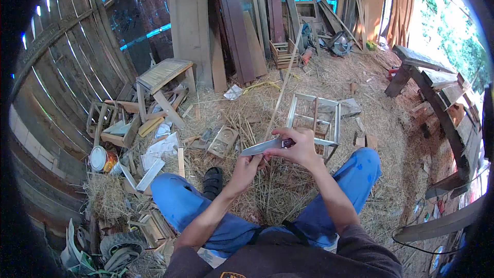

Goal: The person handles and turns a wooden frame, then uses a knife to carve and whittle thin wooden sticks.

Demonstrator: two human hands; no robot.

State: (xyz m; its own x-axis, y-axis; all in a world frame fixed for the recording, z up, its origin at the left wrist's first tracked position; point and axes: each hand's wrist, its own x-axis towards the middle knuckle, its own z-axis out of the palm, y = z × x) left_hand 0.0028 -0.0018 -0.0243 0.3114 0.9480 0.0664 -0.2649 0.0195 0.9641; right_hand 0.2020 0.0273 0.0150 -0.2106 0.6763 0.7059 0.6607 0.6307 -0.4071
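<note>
Two bare hands hold a flat, grey, narrow strip-like piece (260, 148) between them, above the straw-strewn ground and between the blue-trousered knees. The left hand (246, 170) pinches its left part from below, thumb and fingers closed on it. The right hand (300, 148) has its fingers curled round the right end, where something dark and shiny shows. Just beyond, a long thin wooden stick (286, 80) slants toward the far side; whether a hand touches it I cannot tell. Near the right hand, on its far side, lies a pale rectangular frame (337, 123) with crossbars.
</note>
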